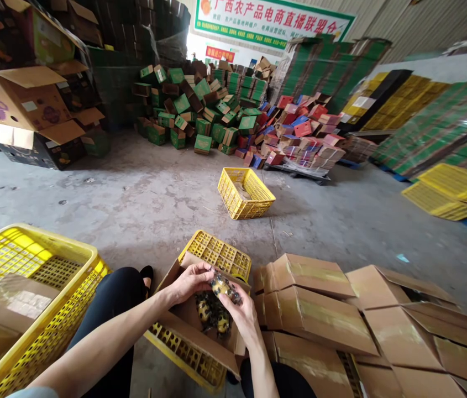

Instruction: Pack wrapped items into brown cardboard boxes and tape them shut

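Note:
Both of my hands are closed on a wrapped packet (pixel 222 286), yellow with dark patches under shiny clear plastic; its exact contents I cannot make out. My left hand (pixel 192 281) pinches its left end, and my right hand (pixel 241 310) grips the right end with the thumb on top. Directly below is an open cardboard box (pixel 187 330). Inside it lie similar yellow and black packets (pixel 204 311), partly hidden by my right hand. The box rests on an upturned yellow plastic crate (pixel 212 251) between my legs.
Flattened or closed cardboard boxes (pixel 320 315) are piled at my right. A large yellow basket (pixel 92 260) with cardboard inside stands at my left. Ahead sits a smaller yellow basket (pixel 244 209). Heaps of green boxes (pixel 202 143) and red boxes (pixel 303 129) lie farther back.

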`<control>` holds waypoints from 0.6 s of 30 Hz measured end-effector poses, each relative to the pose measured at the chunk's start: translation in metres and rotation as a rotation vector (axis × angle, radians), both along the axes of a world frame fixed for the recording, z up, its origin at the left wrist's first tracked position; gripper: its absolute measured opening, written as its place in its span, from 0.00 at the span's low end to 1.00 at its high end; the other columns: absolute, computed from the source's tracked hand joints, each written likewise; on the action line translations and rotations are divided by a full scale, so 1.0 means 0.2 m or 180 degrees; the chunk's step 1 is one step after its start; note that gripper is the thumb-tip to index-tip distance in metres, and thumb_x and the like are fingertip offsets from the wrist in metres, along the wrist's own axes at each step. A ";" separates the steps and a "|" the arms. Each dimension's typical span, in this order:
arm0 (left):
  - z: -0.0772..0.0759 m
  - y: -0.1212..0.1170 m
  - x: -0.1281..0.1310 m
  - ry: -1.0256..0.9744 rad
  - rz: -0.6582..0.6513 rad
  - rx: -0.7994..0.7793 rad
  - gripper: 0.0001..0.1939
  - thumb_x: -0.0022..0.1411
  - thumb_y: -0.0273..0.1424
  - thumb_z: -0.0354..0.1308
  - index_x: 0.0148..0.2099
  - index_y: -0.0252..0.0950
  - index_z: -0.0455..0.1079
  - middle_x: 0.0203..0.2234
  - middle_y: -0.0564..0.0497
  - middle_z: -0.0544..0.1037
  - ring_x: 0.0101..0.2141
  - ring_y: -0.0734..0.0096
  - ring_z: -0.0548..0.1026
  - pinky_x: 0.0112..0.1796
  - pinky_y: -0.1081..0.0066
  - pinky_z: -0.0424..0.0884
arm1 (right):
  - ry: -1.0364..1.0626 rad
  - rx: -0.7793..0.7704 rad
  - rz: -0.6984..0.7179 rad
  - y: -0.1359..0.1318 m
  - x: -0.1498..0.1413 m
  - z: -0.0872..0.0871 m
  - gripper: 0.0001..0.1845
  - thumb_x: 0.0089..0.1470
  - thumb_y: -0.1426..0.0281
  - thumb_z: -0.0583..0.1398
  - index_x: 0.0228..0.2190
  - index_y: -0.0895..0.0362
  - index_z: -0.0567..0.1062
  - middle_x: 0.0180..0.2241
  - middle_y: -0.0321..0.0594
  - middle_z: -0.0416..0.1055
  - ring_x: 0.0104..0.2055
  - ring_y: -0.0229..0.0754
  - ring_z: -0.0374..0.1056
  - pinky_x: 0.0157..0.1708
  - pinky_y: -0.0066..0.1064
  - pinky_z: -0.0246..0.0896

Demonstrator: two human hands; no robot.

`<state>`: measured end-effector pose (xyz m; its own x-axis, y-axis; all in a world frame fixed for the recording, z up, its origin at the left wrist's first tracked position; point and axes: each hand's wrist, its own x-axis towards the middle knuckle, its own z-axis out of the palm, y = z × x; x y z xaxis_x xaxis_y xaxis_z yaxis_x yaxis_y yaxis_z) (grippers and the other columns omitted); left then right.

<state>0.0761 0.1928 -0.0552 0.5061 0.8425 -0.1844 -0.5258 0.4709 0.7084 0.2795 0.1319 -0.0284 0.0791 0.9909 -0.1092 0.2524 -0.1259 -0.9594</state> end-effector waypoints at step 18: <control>-0.03 0.02 -0.03 0.0932 -0.0712 -0.0457 0.43 0.56 0.64 0.64 0.59 0.35 0.71 0.44 0.40 0.81 0.37 0.57 0.85 0.33 0.70 0.77 | -0.0492 0.0738 0.0373 -0.01 0.02 -0.02 0.22 0.55 0.61 0.69 0.52 0.48 0.82 0.55 0.45 0.77 0.59 0.57 0.71 0.63 0.52 0.65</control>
<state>0.0706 0.1959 -0.0617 0.5828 0.6726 -0.4561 -0.1844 0.6560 0.7319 0.2840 0.1298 -0.0330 -0.0392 0.9913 0.1255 0.3974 0.1308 -0.9083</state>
